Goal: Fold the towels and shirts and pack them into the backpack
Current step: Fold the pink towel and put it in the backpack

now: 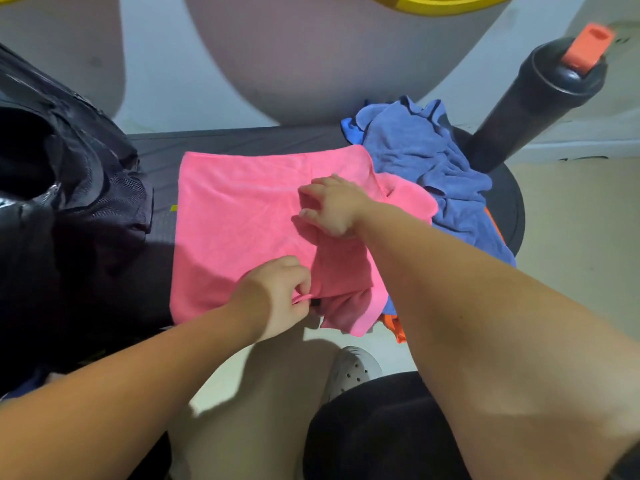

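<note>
**Item 1: pink microfibre towel** (235,216). It is spread on the dark grey bench (242,140). Its left part is flat and smooth. Its right part is bunched, and a flap hangs over the bench's near edge.

**Holds.** My left hand (277,285) has its fingers curled, pinching the towel's hem at the near edge. My right hand (332,206) is further in, toward the towel's right side, fingers bent round a raised fold of the same cloth.

**Step, as I judge it.** This is the first fold of this towel, and nothing on the bench looks folded yet. The next move calls for lifting the bunched right side clear and carrying it across the flat half. The edges then need matching and the crease smoothing before a second fold.

**Item 2: crumpled blue towel** (433,168). It is heaped at the bench's right end, touching the pink one and unfolded.

**Item 3: orange cloth** (394,327). Only a scrap shows below the heap, at the near right.

**Item 4: black fabric backpack** (69,202). It stands at the bench's left end, just beside the pink towel. I cannot tell whether it holds anything.

**Sundries.** A tall black bottle with an orange cap (540,98) stands beyond the blue heap. A white perforated clog (353,368) is on the floor by my knee.
</note>
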